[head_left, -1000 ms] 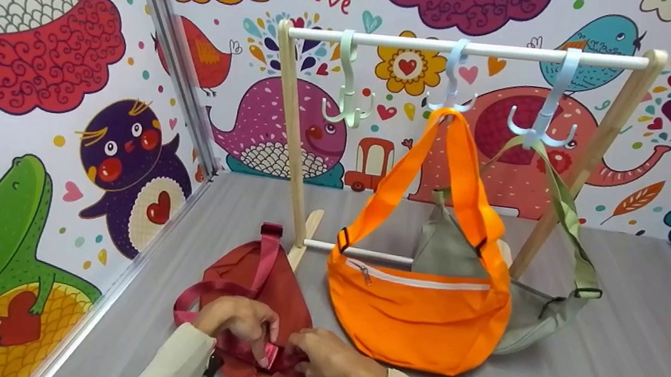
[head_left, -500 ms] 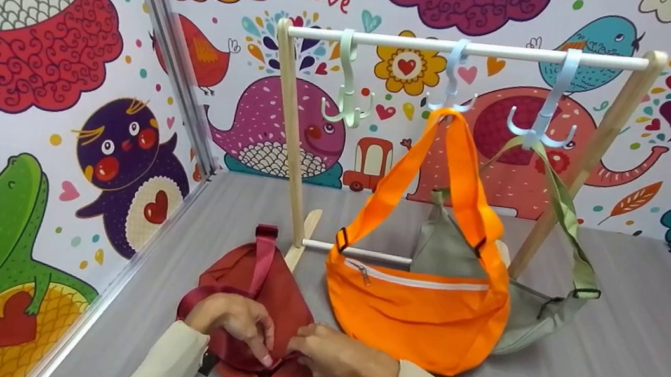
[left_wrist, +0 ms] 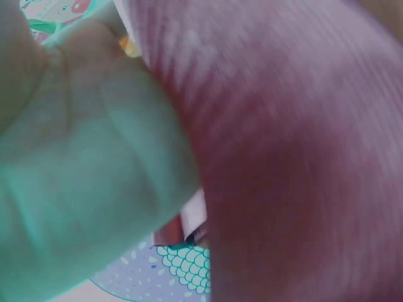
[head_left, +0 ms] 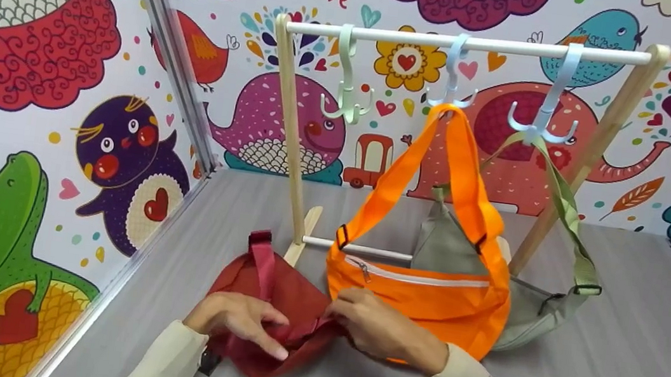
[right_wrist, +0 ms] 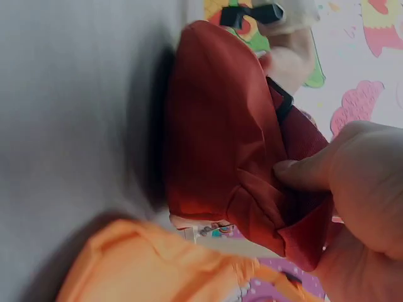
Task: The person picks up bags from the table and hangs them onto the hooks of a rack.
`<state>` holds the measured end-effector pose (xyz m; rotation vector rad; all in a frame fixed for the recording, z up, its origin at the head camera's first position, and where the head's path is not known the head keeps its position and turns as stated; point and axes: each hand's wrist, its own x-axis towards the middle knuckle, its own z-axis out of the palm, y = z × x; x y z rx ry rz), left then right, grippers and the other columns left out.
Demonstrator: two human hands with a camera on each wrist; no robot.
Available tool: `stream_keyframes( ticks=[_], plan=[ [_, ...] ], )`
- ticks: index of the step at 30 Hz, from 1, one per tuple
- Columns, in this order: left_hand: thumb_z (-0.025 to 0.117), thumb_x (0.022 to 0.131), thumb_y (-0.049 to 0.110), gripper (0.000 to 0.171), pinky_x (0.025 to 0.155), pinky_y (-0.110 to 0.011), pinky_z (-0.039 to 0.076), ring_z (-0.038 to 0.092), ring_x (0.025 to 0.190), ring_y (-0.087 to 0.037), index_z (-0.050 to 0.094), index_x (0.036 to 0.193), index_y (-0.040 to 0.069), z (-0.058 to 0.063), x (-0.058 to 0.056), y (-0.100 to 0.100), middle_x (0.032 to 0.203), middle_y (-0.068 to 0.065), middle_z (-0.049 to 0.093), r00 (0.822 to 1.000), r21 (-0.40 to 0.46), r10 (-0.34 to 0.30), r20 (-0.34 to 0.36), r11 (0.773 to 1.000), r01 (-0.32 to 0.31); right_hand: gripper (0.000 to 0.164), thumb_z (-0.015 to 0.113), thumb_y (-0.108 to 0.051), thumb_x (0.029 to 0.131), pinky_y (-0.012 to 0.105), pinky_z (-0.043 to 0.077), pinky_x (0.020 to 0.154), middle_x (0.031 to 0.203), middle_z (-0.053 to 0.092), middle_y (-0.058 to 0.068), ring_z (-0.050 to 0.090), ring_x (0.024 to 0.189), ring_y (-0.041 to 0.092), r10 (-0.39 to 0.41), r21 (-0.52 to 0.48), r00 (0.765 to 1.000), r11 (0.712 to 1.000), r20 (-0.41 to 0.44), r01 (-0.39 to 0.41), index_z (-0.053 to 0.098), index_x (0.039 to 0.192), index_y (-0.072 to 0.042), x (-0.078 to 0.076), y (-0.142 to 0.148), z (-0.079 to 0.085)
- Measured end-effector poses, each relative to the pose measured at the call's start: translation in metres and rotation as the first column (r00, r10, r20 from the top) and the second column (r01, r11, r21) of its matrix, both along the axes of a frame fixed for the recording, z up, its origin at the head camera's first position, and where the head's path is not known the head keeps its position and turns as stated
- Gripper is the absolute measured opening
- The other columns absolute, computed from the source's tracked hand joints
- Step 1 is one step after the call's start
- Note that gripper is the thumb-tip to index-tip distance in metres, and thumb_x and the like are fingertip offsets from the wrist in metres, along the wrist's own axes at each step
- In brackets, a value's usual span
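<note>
A dark red shoulder bag (head_left: pixel 296 296) lies slumped on the grey tabletop, its strap (head_left: pixel 263 269) looped over the far side. My right hand (head_left: pixel 379 325) pinches the bag's right-hand edge and holds it raised. In the right wrist view, the thumb (right_wrist: pixel 302 176) presses the red cloth, and a zipper pull (right_wrist: pixel 216 228) shows at the bag's end. My left hand (head_left: pixel 239 324) lies over the near left part of the bag, fingers extended. Blurred red cloth (left_wrist: pixel 283 157) fills much of the left wrist view and hides the left fingers.
An orange bag (head_left: pixel 423 308) hangs from the middle blue hook (head_left: pixel 453 78) of a wooden rack (head_left: pixel 293 119), close behind my right hand. A grey-green bag (head_left: pixel 531 315) hangs from the right blue hook (head_left: pixel 544 105). Nothing hangs on the green hook (head_left: pixel 345 81).
My right hand has moved right and away from me, drawing the red bag's right edge with it. My left fingers have straightened from a curl. The strap loop beside my left wrist is out of sight.
</note>
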<state>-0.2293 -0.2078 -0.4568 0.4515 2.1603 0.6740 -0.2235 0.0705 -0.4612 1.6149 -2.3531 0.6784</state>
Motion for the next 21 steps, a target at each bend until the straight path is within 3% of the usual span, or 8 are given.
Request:
stream_keyframes(
  ticks=[2,6,11,15,17,21],
  plan=[
    [0.081,0.08,0.04,0.044,0.1,-0.036,0.041,0.053,0.111,-0.012,0.067,0.119,0.025,0.001,0.0,0.002,0.113,0.01,0.062,0.999,0.013,-0.033,-0.025,0.999,0.033,0.016,0.063,0.001,0.092,0.03,0.053,0.083,0.096,0.065,0.003,0.063,0.087,0.016,-0.014,-0.054,0.999,0.998,0.043,0.016,0.07,0.102,-0.009,-0.004,0.009,0.002],
    [0.083,0.079,0.03,0.047,0.099,-0.031,0.041,0.052,0.106,-0.005,0.066,0.122,0.023,0.001,0.001,0.007,0.109,0.015,0.061,0.995,0.06,-0.064,-0.073,0.996,0.069,0.016,0.062,0.002,0.093,0.028,0.054,0.081,0.097,0.066,0.005,0.062,0.087,0.015,-0.062,-0.075,0.988,0.995,0.139,0.073,0.07,0.103,-0.007,-0.007,0.021,0.006],
    [0.078,0.084,0.03,0.03,0.086,-0.03,0.042,0.054,0.093,-0.008,0.068,0.11,0.018,0.002,0.002,0.011,0.093,0.011,0.06,0.993,0.138,-0.054,-0.109,0.988,0.068,0.015,0.063,0.003,0.092,0.029,0.055,0.077,0.096,0.067,0.004,0.063,0.086,0.015,-0.105,-0.132,0.976,0.982,0.19,0.132,0.07,0.101,-0.006,-0.013,0.032,0.007],
    [0.079,0.082,0.032,0.037,0.093,-0.034,0.042,0.054,0.1,-0.01,0.064,0.114,0.019,0.003,0.003,0.008,0.1,0.009,0.06,0.984,0.146,0.004,-0.176,0.989,0.022,0.016,0.065,0.005,0.09,0.031,0.056,0.078,0.095,0.069,0.003,0.065,0.086,0.015,-0.149,-0.171,0.964,0.967,0.219,0.188,0.07,0.101,-0.006,-0.018,0.045,0.005],
    [0.079,0.082,0.028,0.038,0.093,-0.036,0.044,0.055,0.101,-0.013,0.064,0.115,0.017,0.004,0.003,0.005,0.101,0.007,0.062,0.985,0.176,0.029,-0.168,0.984,0.001,0.017,0.065,0.005,0.09,0.032,0.056,0.077,0.094,0.07,0.002,0.065,0.085,0.014,-0.175,-0.177,0.956,0.959,0.235,0.219,0.071,0.1,-0.007,-0.02,0.052,0.004],
    [0.081,0.08,0.025,0.024,0.075,-0.027,0.044,0.055,0.085,-0.01,0.067,0.097,0.016,0.007,0.004,-0.003,0.086,0.007,0.063,0.982,0.209,0.039,-0.183,0.978,0.0,0.018,0.064,0.005,0.09,0.032,0.056,0.076,0.093,0.069,0.0,0.064,0.084,0.012,-0.218,-0.191,0.94,0.943,0.263,0.272,0.071,0.099,-0.01,-0.024,0.066,0.002]
  ],
)
